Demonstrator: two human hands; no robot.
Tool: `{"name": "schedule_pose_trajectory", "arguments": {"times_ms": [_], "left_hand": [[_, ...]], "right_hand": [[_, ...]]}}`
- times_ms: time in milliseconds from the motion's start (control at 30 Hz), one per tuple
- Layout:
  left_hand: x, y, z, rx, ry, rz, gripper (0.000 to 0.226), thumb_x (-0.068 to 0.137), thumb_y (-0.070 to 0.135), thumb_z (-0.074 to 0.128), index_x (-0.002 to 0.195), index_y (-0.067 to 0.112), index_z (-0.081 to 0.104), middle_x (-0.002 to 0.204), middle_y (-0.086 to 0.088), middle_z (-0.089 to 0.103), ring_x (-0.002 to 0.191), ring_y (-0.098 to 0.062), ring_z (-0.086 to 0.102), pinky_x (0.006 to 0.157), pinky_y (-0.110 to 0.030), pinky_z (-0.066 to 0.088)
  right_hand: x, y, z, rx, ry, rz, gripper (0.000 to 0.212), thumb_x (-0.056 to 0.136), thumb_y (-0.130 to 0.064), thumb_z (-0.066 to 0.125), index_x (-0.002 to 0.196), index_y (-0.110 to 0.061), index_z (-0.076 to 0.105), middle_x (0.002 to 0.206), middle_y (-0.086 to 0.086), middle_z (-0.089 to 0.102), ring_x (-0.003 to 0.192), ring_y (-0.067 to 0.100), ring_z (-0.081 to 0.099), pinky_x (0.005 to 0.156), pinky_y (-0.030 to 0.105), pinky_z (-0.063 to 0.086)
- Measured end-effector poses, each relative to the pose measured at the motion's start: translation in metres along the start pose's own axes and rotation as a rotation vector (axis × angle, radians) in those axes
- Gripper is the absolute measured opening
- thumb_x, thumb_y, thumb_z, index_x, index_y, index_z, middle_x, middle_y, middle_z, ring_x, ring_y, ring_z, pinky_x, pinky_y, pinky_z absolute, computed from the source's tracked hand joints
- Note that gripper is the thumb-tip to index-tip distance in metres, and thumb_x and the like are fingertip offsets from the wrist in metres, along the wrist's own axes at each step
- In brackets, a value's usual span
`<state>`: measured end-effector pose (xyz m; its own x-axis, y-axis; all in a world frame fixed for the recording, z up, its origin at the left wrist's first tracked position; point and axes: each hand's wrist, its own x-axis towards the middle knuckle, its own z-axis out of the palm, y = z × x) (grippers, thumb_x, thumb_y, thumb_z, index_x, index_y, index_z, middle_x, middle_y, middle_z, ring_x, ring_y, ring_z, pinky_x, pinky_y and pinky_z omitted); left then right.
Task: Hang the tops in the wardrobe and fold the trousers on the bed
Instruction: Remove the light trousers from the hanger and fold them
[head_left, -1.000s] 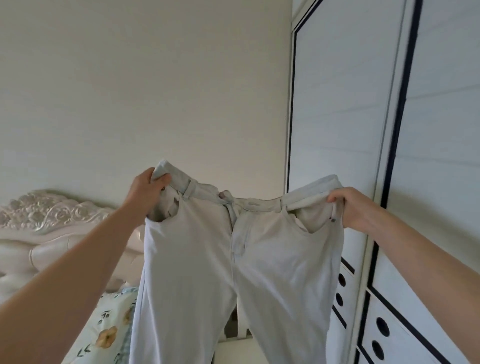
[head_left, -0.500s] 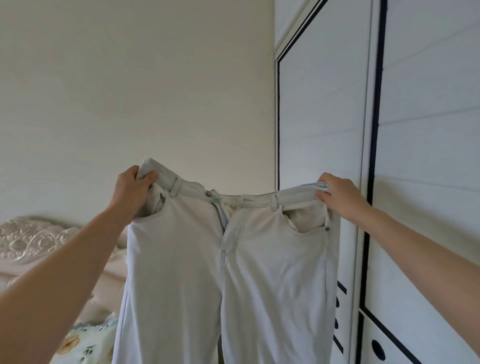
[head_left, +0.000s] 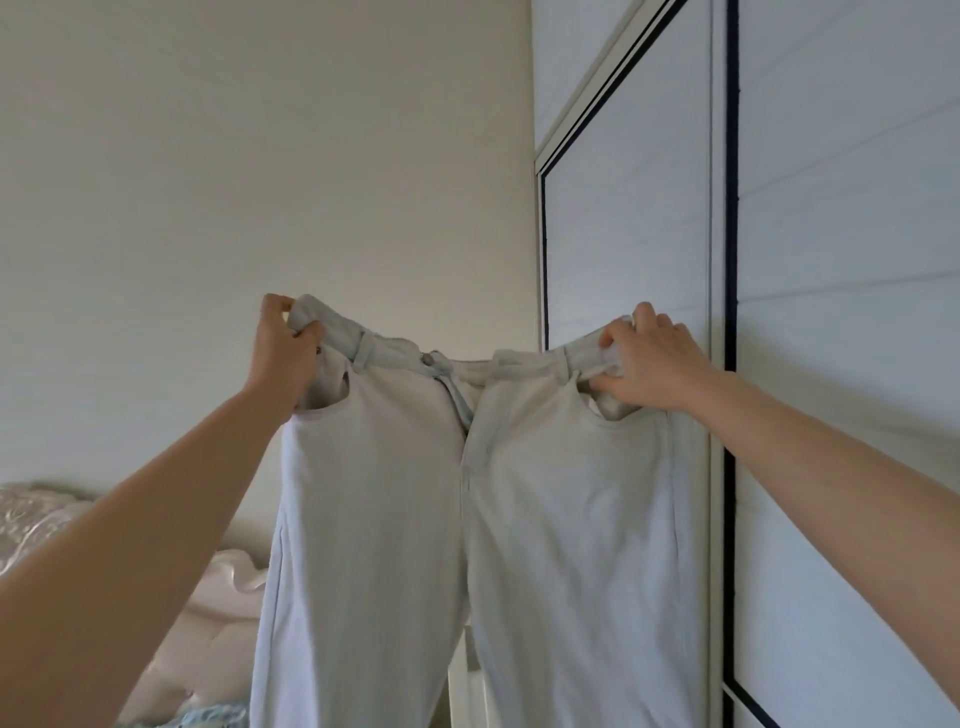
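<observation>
The trousers (head_left: 467, 545) hang in the air at centre, waistband pinched by the left hand (head_left: 283, 353) at 9 o'clock and the right hand (head_left: 649, 366) at 3, well apart. Folding seems to be just starting; next, the legs should be brought together and lowered to the bed (head_left: 218, 613) at 8.

Soft, even daylight fills the room, fairly bright, from a source out of view; there is no glare. The wall (head_left: 260, 156) reads warm cream and the wardrobe (head_left: 831, 260) cooler blue-grey. The trousers (head_left: 374, 519) are flat-lit, with faint shading in the folds. Wide-angle distortion tilts the wardrobe's frame lines and swells the forearms (head_left: 130, 571) toward the near corners. The headboard (head_left: 31, 514) at near left looks slightly soft.
</observation>
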<state>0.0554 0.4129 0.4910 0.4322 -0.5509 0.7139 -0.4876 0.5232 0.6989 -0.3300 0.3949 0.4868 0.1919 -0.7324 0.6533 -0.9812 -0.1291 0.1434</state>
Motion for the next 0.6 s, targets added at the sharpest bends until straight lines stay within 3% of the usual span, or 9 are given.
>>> {"name": "schedule_pose_trajectory", "arguments": {"times_ms": [67,167,233,300,400,433,533,600], "left_hand": [[0.002,-0.011,-0.008,0.009,-0.013,0.034,0.031,0.097,0.010,0.049,0.122,0.024,0.037,0.094,-0.013,0.052,0.078,-0.026,0.053,0.068,-0.036,0.043],[-0.001,-0.024,-0.019,0.248,-0.156,0.259,0.042,0.096,0.007,0.050,0.125,0.035,0.036,0.080,-0.016,0.049,0.067,-0.030,0.050,0.065,-0.039,0.042],[-0.006,-0.032,-0.024,0.524,-0.278,0.456,0.034,0.101,0.012,0.044,0.117,0.042,0.044,0.093,-0.004,0.049,0.071,-0.028,0.052,0.067,-0.036,0.043],[-0.011,-0.037,-0.028,0.658,-0.384,0.541,0.031,0.104,0.021,0.039,0.098,0.051,0.045,0.100,0.003,0.043,0.073,-0.023,0.054,0.069,-0.034,0.043],[-0.017,-0.038,-0.032,0.610,-0.501,0.362,0.013,0.097,0.036,0.054,0.093,0.047,0.051,0.097,0.001,0.042,0.084,-0.021,0.054,0.076,-0.029,0.041],[-0.017,-0.038,-0.034,0.605,-0.556,0.292,0.016,0.090,0.041,0.064,0.099,0.045,0.052,0.099,0.001,0.043,0.087,-0.020,0.054,0.074,-0.029,0.042],[-0.020,-0.034,-0.041,0.592,-0.669,0.219,0.056,0.070,0.047,0.083,0.114,0.041,0.049,0.102,0.007,0.050,0.090,-0.014,0.055,0.066,-0.027,0.046],[-0.024,-0.035,-0.043,0.625,-0.681,0.251,0.044,0.069,0.043,0.086,0.100,0.035,0.057,0.092,0.008,0.060,0.083,-0.016,0.059,0.061,-0.023,0.046]], "right_hand": [[0.006,0.004,-0.004,-0.107,0.113,0.000,0.060,0.085,-0.058,0.057,0.127,-0.017,0.043,0.119,0.012,0.042,0.101,0.030,0.049,0.089,0.042,0.042],[0.010,0.004,-0.002,-0.158,0.214,0.038,0.054,0.091,-0.046,0.058,0.128,-0.011,0.039,0.114,0.014,0.045,0.094,0.031,0.050,0.080,0.040,0.043],[0.009,0.006,0.001,-0.123,0.209,0.060,0.053,0.093,-0.042,0.058,0.132,-0.015,0.035,0.114,0.015,0.045,0.093,0.032,0.050,0.079,0.041,0.042],[0.008,0.008,0.002,-0.067,0.187,0.070,0.045,0.096,-0.038,0.053,0.133,-0.023,0.033,0.113,0.014,0.044,0.092,0.031,0.049,0.079,0.042,0.041],[0.004,0.011,0.000,-0.007,0.180,0.094,0.034,0.100,-0.033,0.045,0.131,-0.032,0.032,0.111,0.012,0.043,0.089,0.029,0.048,0.078,0.042,0.038],[0.003,0.011,-0.001,-0.008,0.193,0.093,0.033,0.100,-0.031,0.044,0.131,-0.033,0.031,0.110,0.012,0.043,0.089,0.029,0.048,0.077,0.042,0.037],[0.000,0.009,-0.003,-0.086,0.299,0.054,0.034,0.099,-0.028,0.048,0.129,-0.031,0.033,0.105,0.011,0.045,0.085,0.028,0.049,0.074,0.039,0.036],[0.000,0.006,-0.004,-0.143,0.331,0.042,0.033,0.097,-0.025,0.052,0.127,-0.029,0.038,0.102,0.010,0.047,0.084,0.028,0.051,0.074,0.039,0.035]]}}
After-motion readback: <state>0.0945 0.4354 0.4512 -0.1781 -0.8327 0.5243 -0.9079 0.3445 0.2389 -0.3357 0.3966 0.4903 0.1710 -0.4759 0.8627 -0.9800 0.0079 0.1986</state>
